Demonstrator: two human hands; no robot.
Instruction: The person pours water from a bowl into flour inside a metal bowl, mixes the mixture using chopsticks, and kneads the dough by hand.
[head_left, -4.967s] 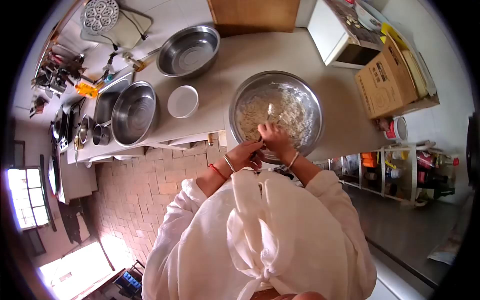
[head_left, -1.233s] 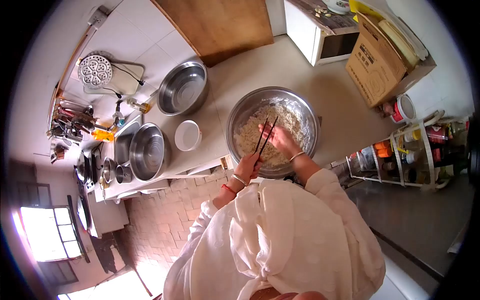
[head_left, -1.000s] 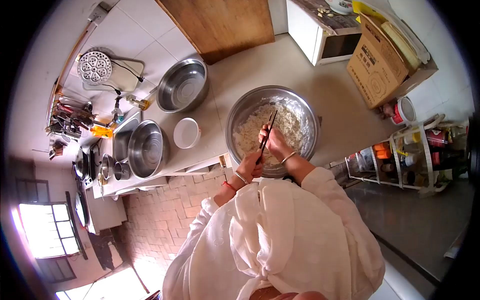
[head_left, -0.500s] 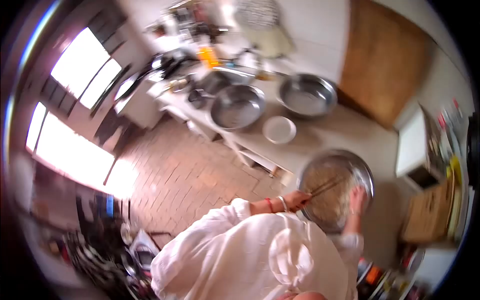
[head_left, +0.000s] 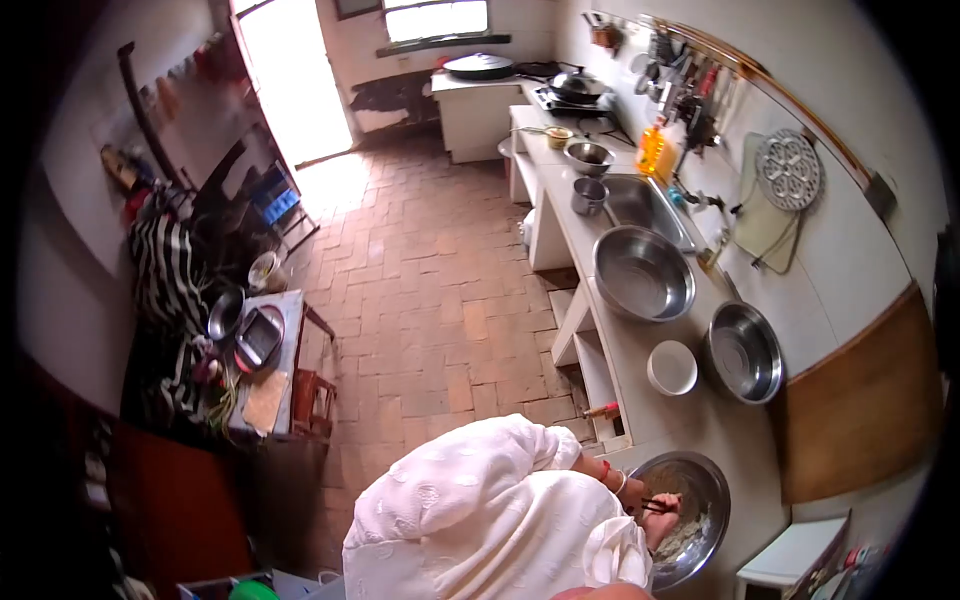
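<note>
My left hand, with a red band and a pale bracelet at the wrist, is closed on a pair of dark chopsticks over a steel basin. Close beside it, my right hand has its fingers closed around the chopsticks' other end. Both hands are inside the basin's rim. Lumpy, pale floury dough lies in the basin below them. The white sleeve and my forearm hide part of the near rim.
A white bowl and two steel basins, one nearer the sink and one by the wall, stand on the counter. Beyond are the sink and a gas stove. A cluttered small table stands left across the brick floor.
The head view has swung left and up, showing more of the room. My right hand has moved from the basin's far side to the chopsticks, meeting my left hand.
</note>
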